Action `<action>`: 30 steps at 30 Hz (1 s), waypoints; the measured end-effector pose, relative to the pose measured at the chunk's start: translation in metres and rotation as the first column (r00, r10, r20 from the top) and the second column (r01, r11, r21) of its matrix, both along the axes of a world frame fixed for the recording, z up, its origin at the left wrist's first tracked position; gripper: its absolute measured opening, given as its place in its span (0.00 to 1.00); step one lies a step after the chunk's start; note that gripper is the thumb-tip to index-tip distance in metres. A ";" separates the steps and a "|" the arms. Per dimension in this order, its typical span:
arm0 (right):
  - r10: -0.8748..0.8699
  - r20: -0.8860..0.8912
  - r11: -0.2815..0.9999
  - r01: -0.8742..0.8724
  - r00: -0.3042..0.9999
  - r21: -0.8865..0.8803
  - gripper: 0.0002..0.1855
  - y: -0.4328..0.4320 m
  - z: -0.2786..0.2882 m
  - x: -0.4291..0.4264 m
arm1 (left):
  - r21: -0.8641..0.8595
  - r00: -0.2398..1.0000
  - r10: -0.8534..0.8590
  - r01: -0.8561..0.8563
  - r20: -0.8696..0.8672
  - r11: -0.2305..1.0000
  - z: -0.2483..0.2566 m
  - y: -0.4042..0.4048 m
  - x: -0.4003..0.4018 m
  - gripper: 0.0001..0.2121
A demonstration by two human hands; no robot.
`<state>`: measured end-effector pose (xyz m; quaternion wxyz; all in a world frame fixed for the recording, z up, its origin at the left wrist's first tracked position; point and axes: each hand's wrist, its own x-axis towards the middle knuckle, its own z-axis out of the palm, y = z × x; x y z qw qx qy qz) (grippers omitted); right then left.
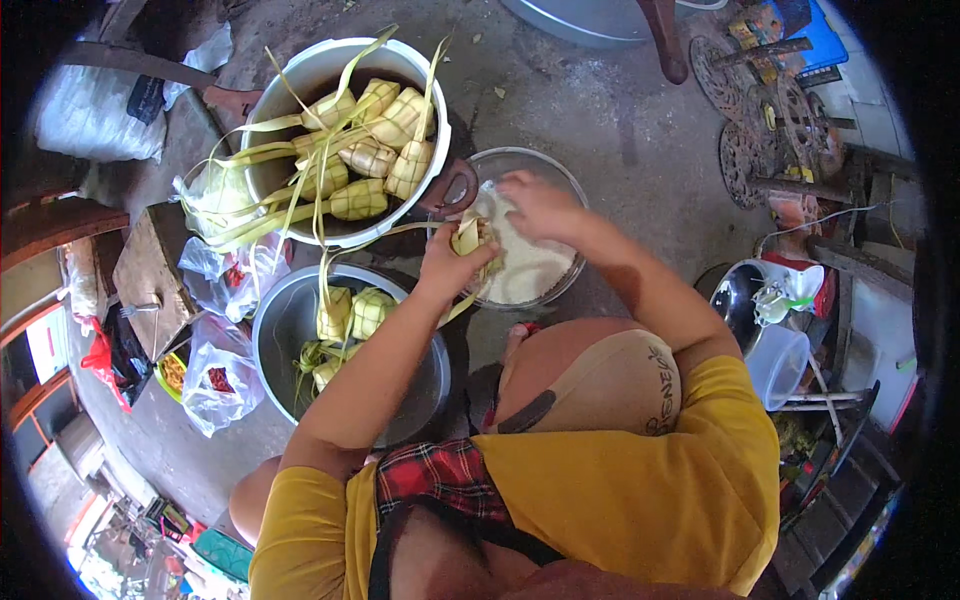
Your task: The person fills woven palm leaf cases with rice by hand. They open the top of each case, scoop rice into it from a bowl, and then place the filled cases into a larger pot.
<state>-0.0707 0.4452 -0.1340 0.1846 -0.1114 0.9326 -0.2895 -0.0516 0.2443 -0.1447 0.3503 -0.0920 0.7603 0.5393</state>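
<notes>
My left hand (448, 262) grips a woven palm-leaf rice pouch (468, 238) at the left rim of a round bowl (517, 304). White rice grains (536, 270) fill much of that bowl. Over the rice is my right hand (541, 206), fingers bent and blurred; whether it holds grains I cannot tell. Up and left, a large pot (441, 124) with a brown handle (459, 187) holds several woven pouches (401, 120), their long leaf strips trailing over its rim. Below it, a grey basin (264, 337) contains several more pouches (371, 311), partly hidden by my left forearm.
Plastic bags (217, 382), one with red contents, lie left of the basin near a wooden block (150, 277). A large basin (585, 26) stands at the far edge. To the right are perforated metal discs (739, 165), a shiny bowl (731, 300) and a clear plastic container (781, 367).
</notes>
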 end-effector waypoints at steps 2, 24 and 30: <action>0.115 -0.075 0.992 -0.111 0.990 0.062 0.23 -0.008 -0.024 0.011 | -0.002 0.999 0.009 -0.009 -0.034 1.000 -0.005 0.002 0.001 0.35; -0.088 -0.080 0.958 0.062 0.993 -0.281 0.17 -0.006 0.037 0.020 | -0.067 0.993 -0.111 0.113 0.034 0.991 -0.015 0.014 -0.004 0.41; -0.049 -0.057 0.946 0.028 0.997 -0.322 0.18 -0.007 0.042 0.019 | 0.037 0.997 -0.056 0.055 0.054 0.998 -0.015 0.013 -0.004 0.36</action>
